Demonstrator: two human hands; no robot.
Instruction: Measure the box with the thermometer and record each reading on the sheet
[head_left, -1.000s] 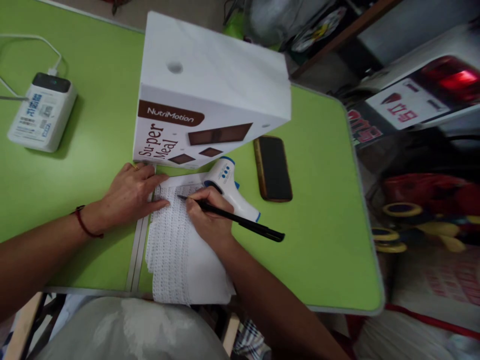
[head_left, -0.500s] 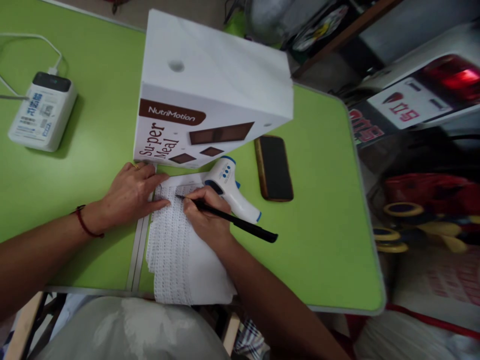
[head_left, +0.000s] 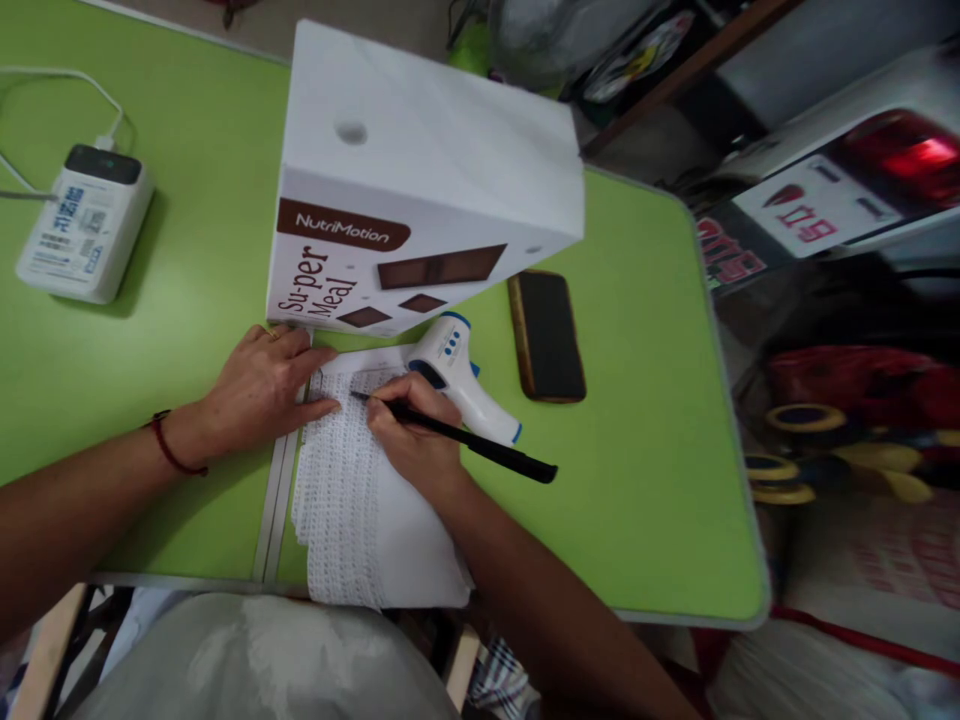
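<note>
My right hand (head_left: 416, 425) is closed around a black pen (head_left: 495, 453), its tip touching a sheet of paper (head_left: 345, 540) covered in rows of small handwriting. The sheet's lower right part is blank. Fingers apart, my left hand (head_left: 270, 390) lies on the table with its thumb and index fingertips on the paper's upper left edge. Just past my right hand, a white and blue infrared thermometer (head_left: 465, 385) rests over the paper's top. A white "NutriMotion Super Meal" box (head_left: 427, 150) stands behind both hands.
A phone (head_left: 551, 335) lies right of the thermometer on the green table (head_left: 637, 480). At the far left sits a white power bank (head_left: 86, 225) with cables plugged in. Scissors with yellow handles (head_left: 806, 418) and bags are off the table's right edge.
The pen's back end has tilted very slightly. Both hands and the paper stay in almost the same place.
</note>
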